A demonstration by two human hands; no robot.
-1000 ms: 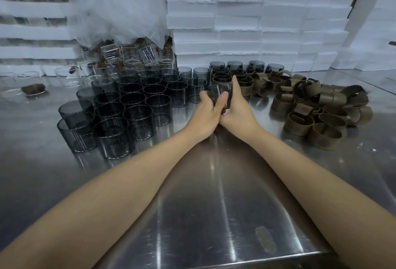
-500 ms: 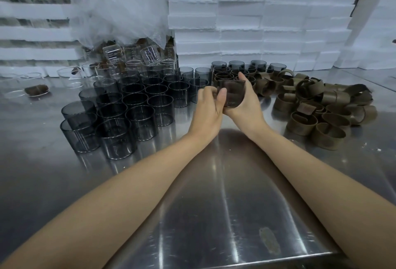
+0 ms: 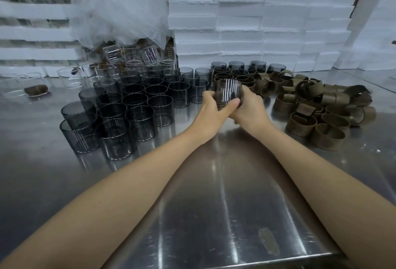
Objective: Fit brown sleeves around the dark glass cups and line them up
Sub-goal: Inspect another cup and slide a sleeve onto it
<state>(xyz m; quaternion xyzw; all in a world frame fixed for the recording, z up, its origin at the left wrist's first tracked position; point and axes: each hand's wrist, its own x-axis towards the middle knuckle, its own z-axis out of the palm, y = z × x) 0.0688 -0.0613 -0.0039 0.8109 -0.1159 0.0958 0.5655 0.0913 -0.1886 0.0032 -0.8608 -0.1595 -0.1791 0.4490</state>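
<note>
Now the dark glass cup [image 3: 228,90] had come up off the steel table [image 3: 214,204] since a second earlier, raised clear between both hands. The left hand [image 3: 211,111] clasped it with the thumb across the front, and the right hand [image 3: 249,108] cupped its far side. A brown sleeve [image 3: 221,102] appeared to ring its lower half, so the fitting looked nearly finished, with lining up likely next. Just beyond the grip stood the sleeved cups [image 3: 233,75], to its left the bare cups [image 3: 137,114], all empty, and to its right the loose sleeves [image 3: 321,106]. Far left of the grip, a shallow clear dish [image 3: 12,94] held one brown piece [image 3: 36,89].
</note>
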